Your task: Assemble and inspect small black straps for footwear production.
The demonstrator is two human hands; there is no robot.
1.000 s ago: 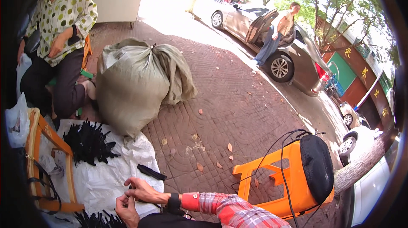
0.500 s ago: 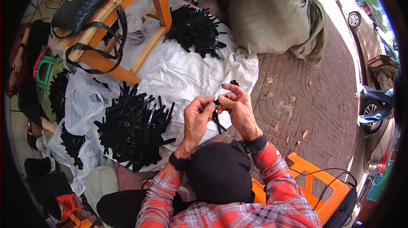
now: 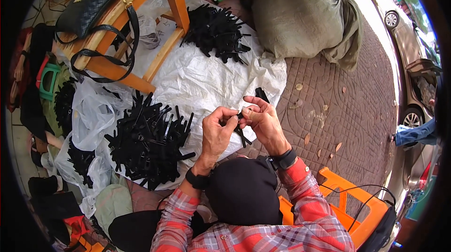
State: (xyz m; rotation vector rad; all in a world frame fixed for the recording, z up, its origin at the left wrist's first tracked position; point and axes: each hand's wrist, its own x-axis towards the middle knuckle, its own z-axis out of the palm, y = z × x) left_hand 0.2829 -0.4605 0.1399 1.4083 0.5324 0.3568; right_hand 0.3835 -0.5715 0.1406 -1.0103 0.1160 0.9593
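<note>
My left hand and my right hand meet over a white plastic sheet. Together they pinch a small black strap piece, whose ends hang down between the fingers. A second black piece sticks up behind my right fingers. A large heap of similar black pieces lies just left of my left hand. Another heap lies farther off on the sheet. Both wrists wear black bands, and the sleeves are red plaid.
A wooden chair with a black handbag stands at the upper left. A stuffed green sack sits on the brick paving. An orange stool is at my right. Parked cars line the right edge.
A second ago the view faced the street, with a seated person and a parked car. It has swung down onto my hands, which stay together on the black piece.
</note>
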